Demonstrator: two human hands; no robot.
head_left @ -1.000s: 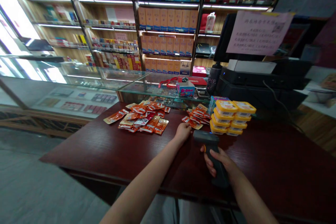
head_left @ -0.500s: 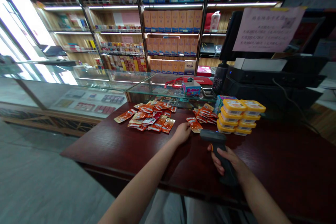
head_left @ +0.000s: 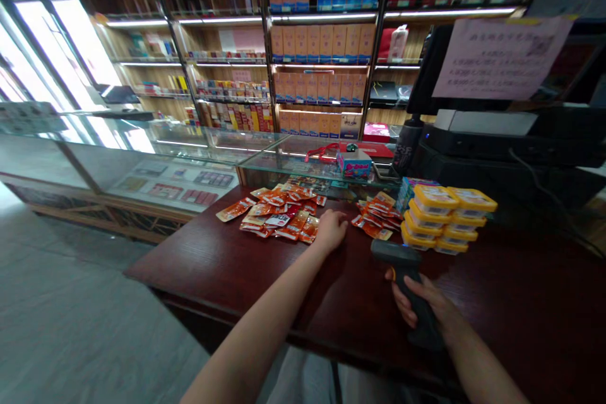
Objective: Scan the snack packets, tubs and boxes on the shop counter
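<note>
My right hand (head_left: pixel 419 303) is wrapped round the grip of a dark barcode scanner (head_left: pixel 398 255), whose head points left over the wooden counter. My left hand (head_left: pixel 332 229) is just above the counter at the right edge of a large pile of orange snack packets (head_left: pixel 279 208). Its fingers are loosely bent and slightly apart, and I see nothing held in them. A smaller pile of the same packets (head_left: pixel 377 214) lies to the right of that hand. Beside it stand stacked clear tubs with yellow lids (head_left: pixel 435 199).
A small blue and pink box (head_left: pixel 355 164) sits on the glass display case (head_left: pixel 303 164) behind the packets. At the right rear stand a monitor with a pink paper notice (head_left: pixel 502 60) and a dark printer-like machine (head_left: pixel 497 145). Shelves of boxes line the back wall.
My left hand has come away from the packet at the smaller pile and moved left to the larger pile. The scanner stays in my right hand. The view has shifted slightly left.
</note>
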